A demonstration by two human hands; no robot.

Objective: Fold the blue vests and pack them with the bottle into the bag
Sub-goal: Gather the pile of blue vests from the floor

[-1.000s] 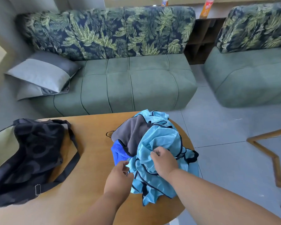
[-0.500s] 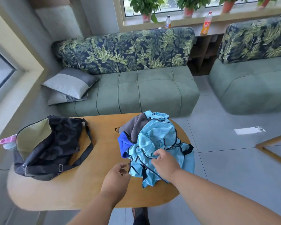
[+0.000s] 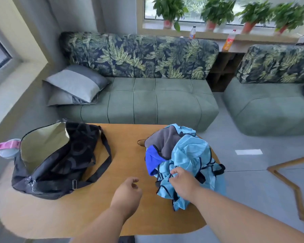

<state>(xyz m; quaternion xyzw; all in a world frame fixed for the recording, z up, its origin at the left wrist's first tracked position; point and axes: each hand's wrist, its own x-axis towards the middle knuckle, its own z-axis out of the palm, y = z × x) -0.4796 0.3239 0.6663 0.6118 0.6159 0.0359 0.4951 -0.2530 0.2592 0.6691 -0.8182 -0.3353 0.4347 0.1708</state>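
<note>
A rounded light-wood table (image 3: 98, 211) filled the lower part of the head view. On its right side lay a crumpled heap of light blue vests with black trim (image 3: 191, 160), piled together with a grey garment (image 3: 162, 140) and a piece of darker royal-blue cloth (image 3: 152, 159). The right hand (image 3: 183, 184) rested on the near edge of the heap, its fingers curled into the light blue fabric and gripping a fold. The left hand (image 3: 127, 194) hovered above bare wood just left of the heap, fingers loosely curled and holding nothing, clear of the cloth.

On the table's left side sat a black fabric shoulder bag with a pale lining (image 3: 56, 162), slumped on its side with its mouth gaping toward the far left and its strap looping across the wood. At that far-left edge, just beside the bag's mouth, a pale bottle with a pink cap (image 3: 6, 149) showed (partly hidden by the bag's rim).

Beyond the table stood a green sofa with a leaf-print back (image 3: 147, 95), two grey cushions (image 3: 74, 86) stacked at its left end.
</note>
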